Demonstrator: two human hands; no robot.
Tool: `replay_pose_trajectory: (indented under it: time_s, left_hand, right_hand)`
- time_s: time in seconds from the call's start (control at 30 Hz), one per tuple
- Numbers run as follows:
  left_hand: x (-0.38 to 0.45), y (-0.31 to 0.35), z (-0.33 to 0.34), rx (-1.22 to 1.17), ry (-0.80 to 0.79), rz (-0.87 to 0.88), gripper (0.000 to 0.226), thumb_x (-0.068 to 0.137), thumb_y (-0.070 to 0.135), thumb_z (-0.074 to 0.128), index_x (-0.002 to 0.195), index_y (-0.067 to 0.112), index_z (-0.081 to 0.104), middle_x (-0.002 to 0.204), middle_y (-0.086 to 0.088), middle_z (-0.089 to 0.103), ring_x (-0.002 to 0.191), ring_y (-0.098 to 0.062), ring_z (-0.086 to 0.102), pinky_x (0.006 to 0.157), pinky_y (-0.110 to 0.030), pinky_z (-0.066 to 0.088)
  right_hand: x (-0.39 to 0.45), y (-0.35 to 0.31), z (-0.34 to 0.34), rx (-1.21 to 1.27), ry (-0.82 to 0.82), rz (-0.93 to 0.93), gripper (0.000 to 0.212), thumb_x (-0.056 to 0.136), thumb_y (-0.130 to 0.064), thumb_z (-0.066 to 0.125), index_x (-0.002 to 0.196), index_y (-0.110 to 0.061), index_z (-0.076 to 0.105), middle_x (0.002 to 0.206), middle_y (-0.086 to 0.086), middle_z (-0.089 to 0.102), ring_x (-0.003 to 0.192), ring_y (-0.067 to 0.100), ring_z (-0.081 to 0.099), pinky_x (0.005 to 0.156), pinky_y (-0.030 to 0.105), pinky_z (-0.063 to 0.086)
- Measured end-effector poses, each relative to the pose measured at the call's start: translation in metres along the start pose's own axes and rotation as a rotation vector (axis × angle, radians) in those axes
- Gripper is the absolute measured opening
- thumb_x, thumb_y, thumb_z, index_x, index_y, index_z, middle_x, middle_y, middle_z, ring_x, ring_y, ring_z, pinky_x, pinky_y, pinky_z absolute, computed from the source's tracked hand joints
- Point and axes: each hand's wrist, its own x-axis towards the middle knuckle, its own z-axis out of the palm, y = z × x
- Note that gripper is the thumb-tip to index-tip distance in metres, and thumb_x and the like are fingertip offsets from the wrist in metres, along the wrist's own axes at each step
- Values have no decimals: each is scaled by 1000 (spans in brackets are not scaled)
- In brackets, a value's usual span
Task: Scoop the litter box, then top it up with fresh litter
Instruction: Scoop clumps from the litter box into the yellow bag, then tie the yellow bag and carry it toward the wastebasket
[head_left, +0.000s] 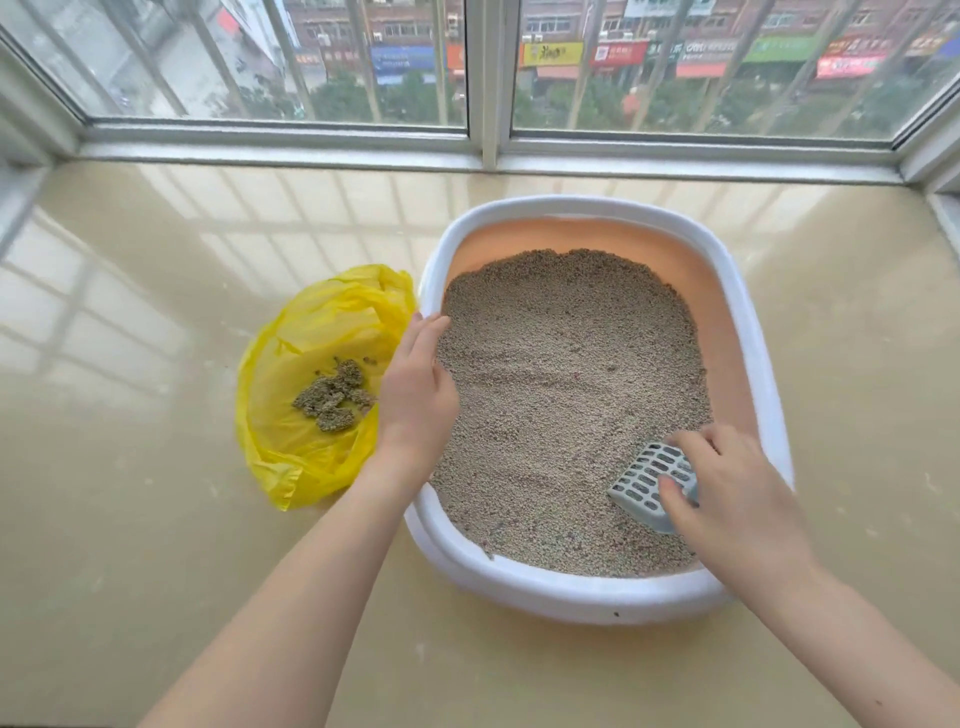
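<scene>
glossy beige floor runs up to a wide window with a metal frame, and through the glass we see a street of shopfronts with coloured signs far below. on this floor, near the window wall, we have the litter box, a white-rimmed tray with a peach inner wall, filled with pale grey-brown litter that shows faint raked lines across its surface. our left hand rests on the box's left rim with the fingers straight and relaxed, the fingertips lying over the edge at the litter's margin; it holds nothing. our right hand is at the box's near right corner, fingers and thumb curled around the handle end of a pale blue-grey slotted scoop. the scoop's perforated blade points left and towards the near rim, its lower edge down in the litter. just beside the box's left rim, touching it or nearly so, lies an open yellow plastic bag spread on the floor, and inside it sits a small heap of darker, greenish-grey clumps. both bare forearms reach in from the near edge of the view.
</scene>
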Motion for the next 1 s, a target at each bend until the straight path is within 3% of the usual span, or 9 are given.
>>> replay_pose_trajectory:
  time_s: [0.2, 0.3, 0.4, 0.53, 0.63, 0.7, 0.77, 0.87, 1.0]
  left_hand:
    - [-7, -5, -39, -55, -60, 52, 43, 83, 0, 55, 124, 12, 58, 126, -2, 58, 116, -9, 49, 93, -2, 27]
    - [-25, -25, -72, -7, -50, 47, 40, 82, 13, 55, 123, 14, 58, 120, 2, 60, 109, -9, 51, 89, -15, 37]
    - [-44, -51, -107, 192, -41, 87, 46, 77, 34, 54, 121, 19, 59, 112, 4, 62, 105, -11, 49, 89, -20, 35]
    - [-65, -86, -133, 646, -275, 199, 82, 48, 50, 70, 126, 29, 55, 108, 5, 63, 106, -23, 55, 98, -48, 42]
    - [-67, -105, -137, 804, -324, 199, 83, 25, 16, 87, 106, 23, 68, 84, 0, 65, 78, -29, 64, 87, -52, 50]
    - [-63, -108, -144, 841, -303, 200, 63, 20, 5, 86, 78, 21, 67, 65, 3, 59, 63, -25, 61, 81, -46, 52]
    - [-59, -105, -153, 826, -291, 186, 51, 23, 3, 85, 65, 21, 63, 57, 4, 54, 57, -23, 59, 79, -42, 53]
    - [-51, -96, -165, 752, -152, 155, 41, 36, 1, 84, 66, 22, 67, 61, 3, 58, 60, -24, 61, 82, -45, 52]
    - [-40, -65, -202, 613, 8, 137, 26, 53, 7, 68, 73, 23, 67, 68, 4, 62, 67, -25, 64, 86, -46, 49]
  right_hand:
    - [42, -91, 8, 249, 69, -213, 35, 85, -14, 64, 120, -10, 60, 103, 4, 56, 91, 20, 56, 73, 27, 42]
    - [71, -145, 10, 395, 81, -308, 38, 89, -15, 59, 127, -11, 56, 111, 3, 56, 100, 17, 54, 83, 25, 40]
    - [108, -198, 11, 510, 116, -390, 48, 88, -14, 61, 134, -8, 50, 118, 8, 55, 107, 22, 53, 91, 26, 38]
    - [165, -252, 18, 208, 3, -443, 80, 86, -30, 64, 151, -13, 19, 134, 14, 46, 123, 32, 40, 99, 37, 36]
    - [188, -270, 29, -32, -70, -373, 60, 90, -24, 58, 141, -9, 31, 118, 17, 57, 110, 36, 50, 86, 42, 45]
    - [192, -275, 32, 11, -47, -354, 37, 90, -14, 51, 126, -5, 46, 110, 18, 61, 101, 38, 55, 81, 43, 48]
    - [193, -276, 31, 128, -21, -366, 31, 89, -9, 50, 120, -6, 51, 107, 17, 62, 99, 36, 56, 79, 40, 48]
    - [186, -282, 13, 375, -38, -344, 31, 86, -9, 55, 117, -10, 58, 97, 12, 62, 90, 27, 55, 72, 27, 42]
    - [171, -287, -38, 723, -115, -209, 26, 83, -7, 60, 108, -13, 62, 76, 8, 64, 62, 10, 60, 43, 9, 36]
